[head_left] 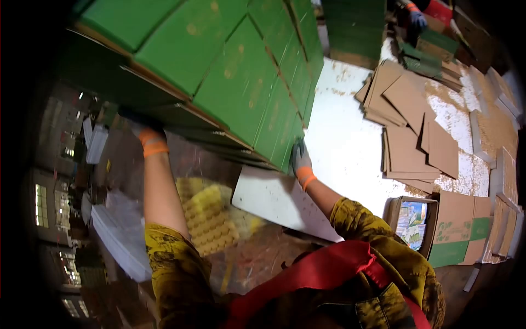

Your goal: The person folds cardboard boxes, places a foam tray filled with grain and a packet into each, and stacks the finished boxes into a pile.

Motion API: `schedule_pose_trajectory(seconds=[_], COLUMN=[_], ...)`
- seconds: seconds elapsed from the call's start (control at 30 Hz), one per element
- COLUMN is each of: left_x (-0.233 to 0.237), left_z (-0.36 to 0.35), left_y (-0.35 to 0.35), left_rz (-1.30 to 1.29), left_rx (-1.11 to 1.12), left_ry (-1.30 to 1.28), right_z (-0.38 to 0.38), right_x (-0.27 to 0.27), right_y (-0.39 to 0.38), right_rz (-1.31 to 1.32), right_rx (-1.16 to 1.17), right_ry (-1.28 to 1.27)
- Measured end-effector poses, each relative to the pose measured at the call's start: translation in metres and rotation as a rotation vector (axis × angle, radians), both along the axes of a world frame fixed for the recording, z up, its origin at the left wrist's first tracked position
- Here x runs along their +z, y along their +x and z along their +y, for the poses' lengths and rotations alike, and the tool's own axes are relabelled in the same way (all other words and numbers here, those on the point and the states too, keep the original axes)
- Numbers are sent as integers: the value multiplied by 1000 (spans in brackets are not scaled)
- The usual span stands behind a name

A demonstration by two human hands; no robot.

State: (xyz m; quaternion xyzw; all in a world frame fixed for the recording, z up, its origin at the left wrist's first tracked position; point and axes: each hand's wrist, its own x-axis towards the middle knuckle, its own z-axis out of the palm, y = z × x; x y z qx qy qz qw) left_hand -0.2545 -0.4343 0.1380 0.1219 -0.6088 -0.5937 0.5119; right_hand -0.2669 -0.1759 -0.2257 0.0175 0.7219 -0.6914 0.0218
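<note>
A large block of green cardboard boxes (235,82) fills the upper left, set close together with narrow seams between them. My left hand (143,127), in a dark and grey glove with an orange cuff, lies against the shaded near side of the boxes, fingers stretched to the left. Shadow hides part of those fingers. At the near right corner of the block, my right hand (301,158) in a matching glove rests along the side of a green box, fingers extended. Beneath that corner is a white table surface (285,200).
Brown cardboard sheets (405,104) lie in loose piles on the white worktop (339,131). An open carton (413,225) with colourful contents stands at right. Yellow egg-tray-like sheets (208,214) lie below. Another person's gloved hand (417,19) is near green cartons (435,46).
</note>
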Motion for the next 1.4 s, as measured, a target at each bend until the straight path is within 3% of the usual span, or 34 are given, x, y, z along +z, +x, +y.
schedule_pose_trajectory(seconds=[0.13,0.27,0.3,0.47,0.57,0.67,0.73,0.77,0.9,1.03,1.13,1.23,1.3,1.37,1.4], left_x=[-20,-32,-17,-2,-1,-11,-9,-4,49,-19,-129,-271,-308,-313,-325], left_z=[-49,-85,-57,-48,-52,-66,-67,-62,40,12,27,93,174,236,261], left_y=[-8,-23,-11,-7,-5,-18,-16,-13,40,34,52,98,158,205,222], left_rz=[103,121,69,391,341,425,269,190,443,457,442,268,-53,-377,-405], left_rx=[-188,-51,1,-426,-562,-637,-457,-366,-554,-238,-89,-219,-360,-547,-650], left_ry=[-18,-102,-90,294,389,372,364,359,644,317,158,244,476,595,672], right_z=[46,91,96,129,138,134,136,135,133,136,145,162,179,195,203], right_x=[29,55,41,55,71,48,40,33,21,47,86,95,97,95,100], right_y=[28,51,49,61,71,68,68,68,76,102,133,161,182,202,213], right_rz=[31,95,111,57,38,92,22,35,53,63,-134,-321,-373,-469,-508], right_rx=[194,327,326,318,368,371,411,413,437,524,633,692,688,601,555], right_ry=[89,34,108,128,100,71,49,45,32,21,-108,-142,-163,-173,-180])
